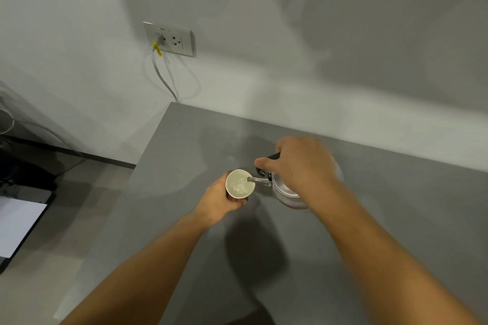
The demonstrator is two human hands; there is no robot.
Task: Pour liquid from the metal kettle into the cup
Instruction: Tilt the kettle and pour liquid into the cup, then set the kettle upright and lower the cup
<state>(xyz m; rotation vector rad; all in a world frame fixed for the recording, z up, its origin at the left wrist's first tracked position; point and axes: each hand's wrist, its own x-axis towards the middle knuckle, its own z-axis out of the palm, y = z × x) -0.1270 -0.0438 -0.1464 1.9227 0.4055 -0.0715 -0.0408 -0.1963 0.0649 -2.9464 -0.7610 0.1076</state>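
Note:
A paper cup [239, 184] with a pale inside and red outer wall stands on the grey table [184, 232], and my left hand [218, 201] is wrapped around its side. My right hand [298, 163] grips the black handle of the metal kettle [286, 192], which is tilted to the left. The kettle's thin spout reaches over the cup's right rim, and liquid glints inside the cup. Most of the kettle body is hidden under my right hand and wrist.
The table's left edge runs diagonally down from the back corner near the wall. A wall socket [170, 39] with a plugged white cable hangs above that corner. A dark laptop or tray [18, 221] sits low at the far left, off the table.

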